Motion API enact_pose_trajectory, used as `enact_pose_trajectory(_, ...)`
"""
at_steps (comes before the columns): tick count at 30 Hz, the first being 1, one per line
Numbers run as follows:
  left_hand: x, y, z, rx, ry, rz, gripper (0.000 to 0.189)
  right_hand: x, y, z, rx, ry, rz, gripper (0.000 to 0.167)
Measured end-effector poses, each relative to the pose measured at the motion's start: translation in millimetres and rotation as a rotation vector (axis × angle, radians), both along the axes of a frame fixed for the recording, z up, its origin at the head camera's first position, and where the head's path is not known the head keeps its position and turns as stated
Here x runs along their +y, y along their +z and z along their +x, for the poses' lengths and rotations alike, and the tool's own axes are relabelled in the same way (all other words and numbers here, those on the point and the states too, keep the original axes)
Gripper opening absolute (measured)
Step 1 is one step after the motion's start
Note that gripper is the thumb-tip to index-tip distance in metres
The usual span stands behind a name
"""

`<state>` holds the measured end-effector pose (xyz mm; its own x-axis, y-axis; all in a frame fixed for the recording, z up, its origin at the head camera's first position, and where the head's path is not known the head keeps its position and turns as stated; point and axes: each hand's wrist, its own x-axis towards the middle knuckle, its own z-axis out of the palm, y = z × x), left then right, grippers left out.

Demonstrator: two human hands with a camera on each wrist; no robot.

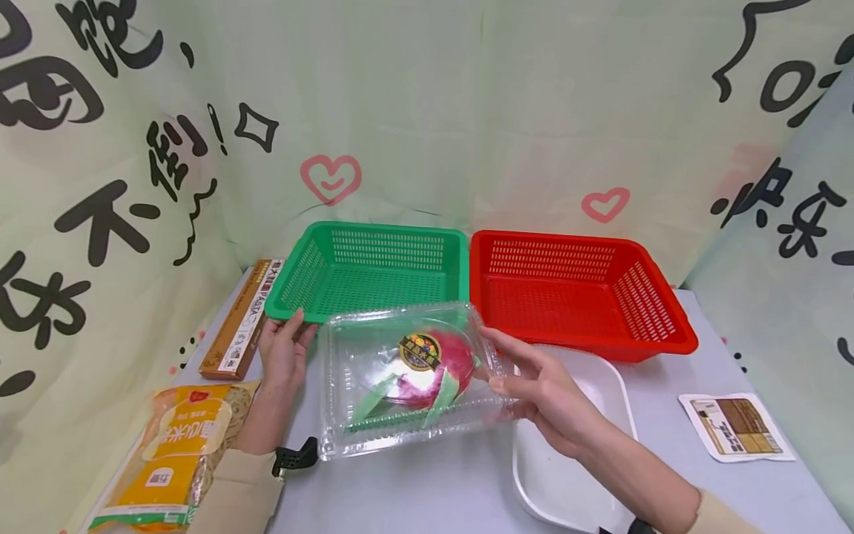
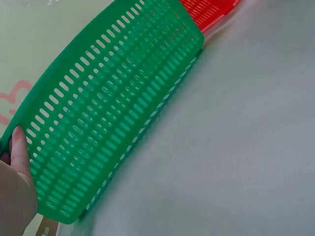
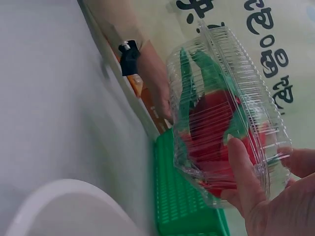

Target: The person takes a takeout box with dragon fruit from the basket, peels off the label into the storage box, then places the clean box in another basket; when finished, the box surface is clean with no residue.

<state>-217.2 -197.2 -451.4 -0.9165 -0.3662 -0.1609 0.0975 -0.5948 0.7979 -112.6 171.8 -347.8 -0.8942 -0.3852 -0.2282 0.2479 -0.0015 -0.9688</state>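
My right hand (image 1: 550, 393) grips the right end of a clear plastic clamshell box (image 1: 347, 371), held tilted above the table. Inside the box lies a pink-red dragon fruit (image 1: 457, 356) with green scales and a round black-and-gold sticker (image 1: 420, 351). In the right wrist view, thumb and fingers (image 3: 241, 169) clasp the box's edge from both sides. My left hand (image 1: 287, 352) holds the near left corner of the green basket (image 1: 367, 230), its thumb (image 2: 19, 152) on the outside wall in the left wrist view. Part of the basket's front rim is hidden behind the box.
A red basket (image 1: 580, 345) stands right of the green one. A white tray (image 1: 534, 467) lies under my right arm. At left are a pasta box (image 1: 223, 356) and a yellow grain bag (image 1: 167, 475); a small flat packet (image 1: 737, 426) lies far right. Cloth walls (image 1: 414, 111) enclose the table.
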Motion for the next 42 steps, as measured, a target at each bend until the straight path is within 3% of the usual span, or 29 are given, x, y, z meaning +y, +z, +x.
enact_pose_trajectory(6,-1.8,1.7,0.2,0.01,-0.014,0.013,0.039,-0.3,-14.9,14.9,-0.044,0.035,-0.003,0.069)
enact_pose_trajectory(12,-4.0,1.3,1.4,-0.019,-0.031,0.026,0.041,-2.9,-30.7,24.0,-0.077,0.019,0.014,0.07)
enact_pose_trajectory(22,-8.7,1.3,0.9,-0.035,-0.079,0.016,0.04,-20.2,-53.2,19.6,-0.127,-0.085,0.054,0.066)
enact_pose_trajectory(29,-12.9,2.9,2.1,-0.035,-0.126,-0.001,0.045,-31.6,-57.4,17.0,-0.098,-0.18,0.05,0.066)
enact_pose_trajectory(37,-13.5,4.3,2.0,-0.032,-0.136,-0.031,0.043,-41.8,-61.8,22.0,-0.08,-0.179,0.025,0.069)
enact_pose_trajectory(42,-13.6,3.3,2.4,-0.034,-0.143,-0.024,0.041,-45.5,-66.2,26.3,-0.078,-0.222,0.021,0.069)
